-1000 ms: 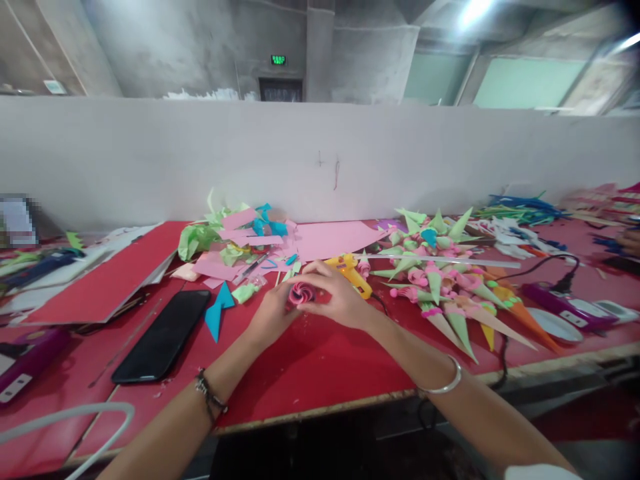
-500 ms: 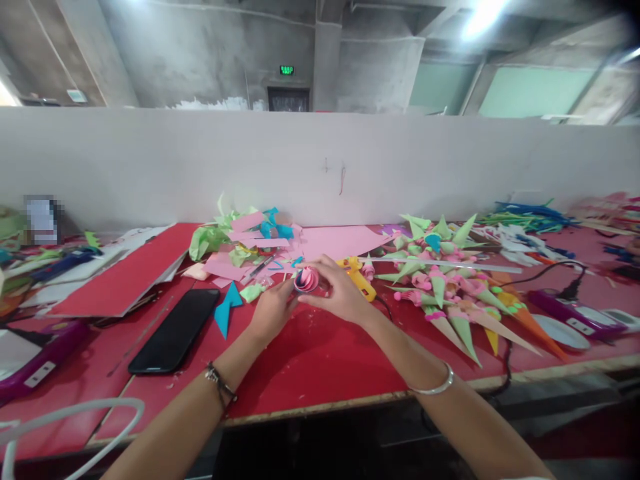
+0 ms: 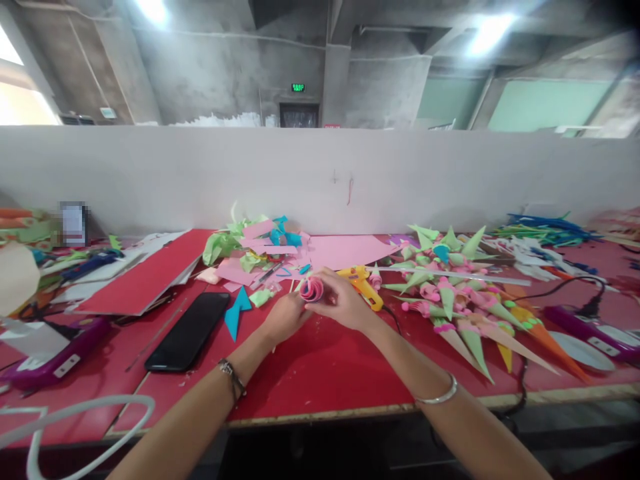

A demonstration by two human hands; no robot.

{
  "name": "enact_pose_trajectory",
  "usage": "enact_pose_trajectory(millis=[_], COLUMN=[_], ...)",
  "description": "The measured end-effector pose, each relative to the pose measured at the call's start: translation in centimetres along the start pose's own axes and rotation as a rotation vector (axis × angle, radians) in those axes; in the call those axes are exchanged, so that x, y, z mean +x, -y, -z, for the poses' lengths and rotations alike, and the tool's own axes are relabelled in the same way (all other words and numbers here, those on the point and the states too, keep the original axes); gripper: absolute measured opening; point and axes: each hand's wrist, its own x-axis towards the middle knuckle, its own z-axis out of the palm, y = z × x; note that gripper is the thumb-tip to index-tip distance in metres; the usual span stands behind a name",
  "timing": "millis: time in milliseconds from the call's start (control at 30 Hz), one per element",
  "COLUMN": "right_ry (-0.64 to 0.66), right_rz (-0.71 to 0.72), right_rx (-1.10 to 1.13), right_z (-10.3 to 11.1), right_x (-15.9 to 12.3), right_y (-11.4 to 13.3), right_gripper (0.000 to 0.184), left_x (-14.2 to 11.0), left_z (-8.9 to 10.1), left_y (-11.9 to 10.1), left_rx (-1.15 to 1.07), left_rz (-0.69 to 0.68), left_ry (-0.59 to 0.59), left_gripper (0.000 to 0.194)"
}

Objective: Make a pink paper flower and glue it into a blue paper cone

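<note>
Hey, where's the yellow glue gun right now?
In the head view, the yellow glue gun lies just right of centre on the red table, between the right hand and the pile of paper cones.

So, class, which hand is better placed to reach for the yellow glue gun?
Probably the right hand: the glue gun lies just beyond it, on its own side, though it is holding the pink roll. The left hand is farther away.
</note>
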Motion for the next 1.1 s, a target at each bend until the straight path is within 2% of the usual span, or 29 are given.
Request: enact_pose_trajectory(millis=[133, 200, 300, 367, 400, 433, 567, 633, 800, 967, 1100], right_ry=[-0.025, -0.05, -0.063, -0.059, -0.06, -0.061, -0.005, 0.017, 0.004, -0.039, -0.087], right_rz=[-0.014, -0.038, -0.042, -0.024, -0.018, -0.013, 0.015, 0.044, 0.082, 0.045, 0.023], right_rx=[-0.017, -0.061, -0.124, -0.155, -0.166, -0.172, -0.172, -0.16, -0.107, -0.075, -0.054], right_z=[-0.1, -0.1, -0.3, -0.5, -0.6, -0.7, -1.1, -1.1, -1.6, -2.0, -1.8], right_x=[-0.1, -0.3, -0.6, -0.8, -0.8, -0.9, -1.0, -1.2, -1.3, -1.6, -1.9], right_y=[-0.3, -0.4, -0.7, -0.8, -0.9, -1.0, -1.2, -1.2, -1.0, 0.0, 0.4], right_gripper=[0.024, 0.024, 0.028, 0.034, 0.036, 0.039, 0.048, 0.053, 0.055, 0.055, 0.057], left_x=[0.2, 0.1, -0.2, -0.4, -0.4, -0.3, 0.7, 1.4, 2.5, 3.2, 3.4], left_z=[0.6, 1.1, 1.8, 1.9, 1.7, 1.4, -0.3, -0.8, 0.5, 2.6, 3.1], left_y=[-0.3, -0.4, -0.8, -1.5, -1.9, -2.3, -3.6, -3.7, -4.2, -5.5, -5.5], left_rx=[-0.053, -0.134, -0.384, -0.583, -0.666, -0.733, -0.933, -0.982, -0.901, -0.761, -0.695], left_rz=[-0.004, 0.018, 0.094, 0.142, 0.156, 0.165, 0.229, 0.263, 0.233, 0.161, 0.118], left_ry=[0.04, 0.071, 0.158, 0.207, 0.191, 0.145, -0.216, -0.329, -0.475, -0.58, -0.67], left_gripper=[0.022, 0.031, 0.062, 0.072, 0.073, 0.073, 0.059, 0.05, 0.031, 0.015, 0.006])
